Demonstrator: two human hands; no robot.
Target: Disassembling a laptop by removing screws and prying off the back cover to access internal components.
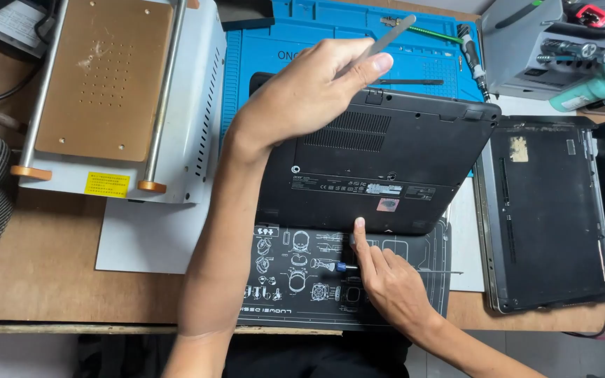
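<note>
Laptop (379,164) lying bottom-up on the surface (43,259), black, its far half over a blue mat (285,42), its near edge touching a dark printed mat (295,280). I'm seeing my left hand (302,94) hovering over the laptop's far left part, grip pinching a thin grey metal tool (390,35) between thumb and fingers, the tool slanting up and away over the blue mat. My right hand (386,276) is resting on the dark mat, index finger stretched out and touching the laptop's near edge just below a small reddish sticker (387,204). A small screwdriver with a blue collar (330,265) is lying just beside that hand, under the thumb side; I cannot tell whether the grip is holding it or only lying against it. Right of the laptop, a second opened laptop shell (547,217) is sitting, near but apart. Left, a white machine with a tan plate (117,91) is standing on the surface.
</note>
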